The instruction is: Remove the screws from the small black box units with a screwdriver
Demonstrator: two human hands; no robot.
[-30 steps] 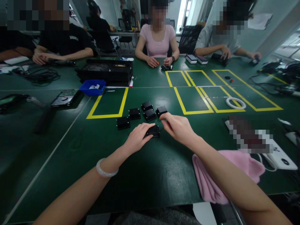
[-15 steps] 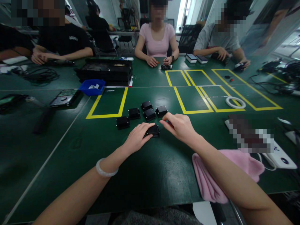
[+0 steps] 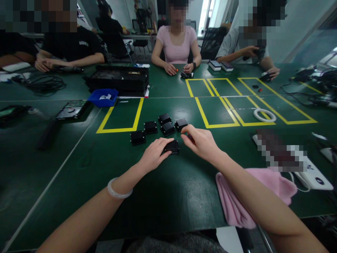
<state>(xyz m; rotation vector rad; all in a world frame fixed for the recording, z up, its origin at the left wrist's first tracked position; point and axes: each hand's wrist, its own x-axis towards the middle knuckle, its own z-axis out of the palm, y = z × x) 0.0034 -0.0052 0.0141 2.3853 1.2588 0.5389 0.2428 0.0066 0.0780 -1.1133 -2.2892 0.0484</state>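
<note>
Several small black boxes with shiny screw-like ends at their sides lie in a loose group on the green table. My left hand (image 3: 154, 154) grips the nearest small black box (image 3: 172, 147) against the tabletop, thumb at its near side and fingers over its top. Just right of that box, my right hand (image 3: 201, 142) is closed with thumb and fingertips together; whatever sits in them is hidden. Beyond its fingertips lies another black box (image 3: 181, 124). A third black box (image 3: 138, 137) rests to the left, and the others (image 3: 167, 128) cluster between them.
Pink cloth (image 3: 237, 196) lies under my right forearm. A blue tray (image 3: 104, 102) with white pieces and a long black bin (image 3: 118, 80) stand at the back left. Right of centre are yellow tape outlines and a white ring (image 3: 264, 115). People sit across the table.
My right hand has shifted very slightly, its fingertips curling closer together. My left hand stays on the box. At far right, a co-worker's arm has risen with a dark object.
</note>
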